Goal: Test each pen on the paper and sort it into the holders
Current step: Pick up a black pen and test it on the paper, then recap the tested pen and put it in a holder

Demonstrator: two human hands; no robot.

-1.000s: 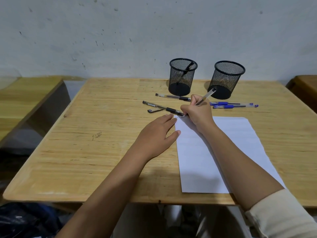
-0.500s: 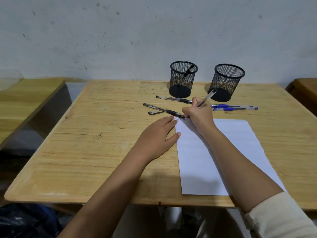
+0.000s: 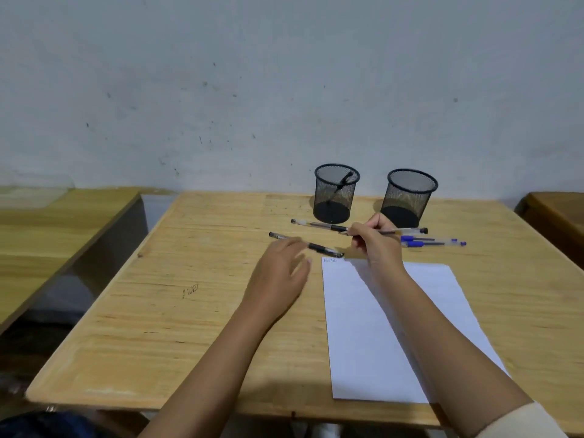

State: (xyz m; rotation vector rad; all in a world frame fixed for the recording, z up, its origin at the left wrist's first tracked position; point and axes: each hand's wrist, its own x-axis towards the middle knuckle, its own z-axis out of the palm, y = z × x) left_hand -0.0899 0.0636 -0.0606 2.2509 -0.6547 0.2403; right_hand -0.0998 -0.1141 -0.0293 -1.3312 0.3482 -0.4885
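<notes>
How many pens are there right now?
6: one in the left holder, two black and two blue on the table, one in the right hand.

Loose pens [image 3: 431, 241] between holders [image 3: 336, 194] behind, paper [image 3: 442, 311] before.

The surface [image 3: 221, 311] is pale wood with visible grain, lightly glossy, scuffed and ink-marked near its left half. On it lies smooth matt white paper [image 3: 379, 343]. Behind the paper stand two holders [image 3: 337, 197] of black wire mesh with solid dark bases. The pens beside the holders [image 3: 436, 241] have clear shiny plastic barrels. The wall [image 3: 284, 90] behind looks matt, rough and speckled.
</notes>
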